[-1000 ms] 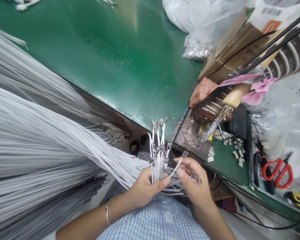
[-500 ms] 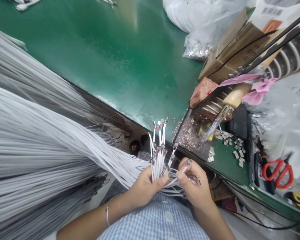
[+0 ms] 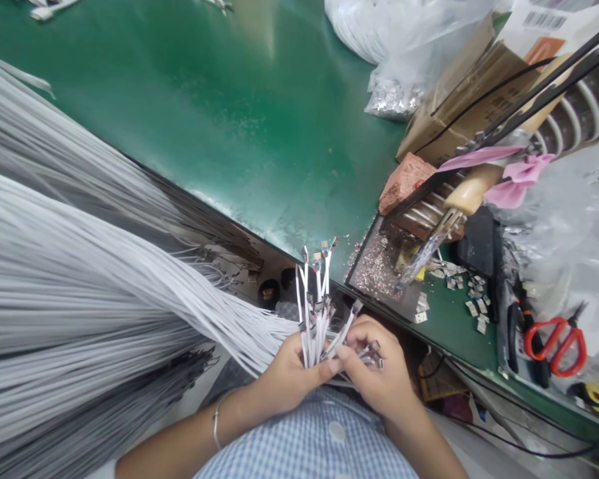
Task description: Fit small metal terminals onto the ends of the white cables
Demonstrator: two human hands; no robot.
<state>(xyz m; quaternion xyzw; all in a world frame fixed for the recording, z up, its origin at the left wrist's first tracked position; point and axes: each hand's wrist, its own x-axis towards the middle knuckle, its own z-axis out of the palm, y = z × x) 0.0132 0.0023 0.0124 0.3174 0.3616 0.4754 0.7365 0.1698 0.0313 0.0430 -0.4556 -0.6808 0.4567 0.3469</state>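
Note:
My left hand [image 3: 284, 376] is closed round a bunch of thin white cables [image 3: 315, 313] whose metal-tipped ends stand up above my fingers. My right hand [image 3: 377, 372] touches it from the right, pinching one white cable end [image 3: 347, 326] against the bunch, with a few more connector ends [image 3: 372, 352] poking out between its fingers. The cables run left into a large sheaf of white cables [image 3: 80, 279] that crosses my lap and the table edge.
A green table [image 3: 204, 106] lies ahead. At right: a soldering iron on a stand [image 3: 444, 219], a dark tray with solder scraps [image 3: 379, 266], small metal shells [image 3: 472, 293], red-handled scissors [image 3: 554, 339], a cardboard box [image 3: 479, 86] and plastic bags [image 3: 404, 40].
My right hand has moved left and closed against my left hand, bringing the single cable end from out at the right in beside the bunch.

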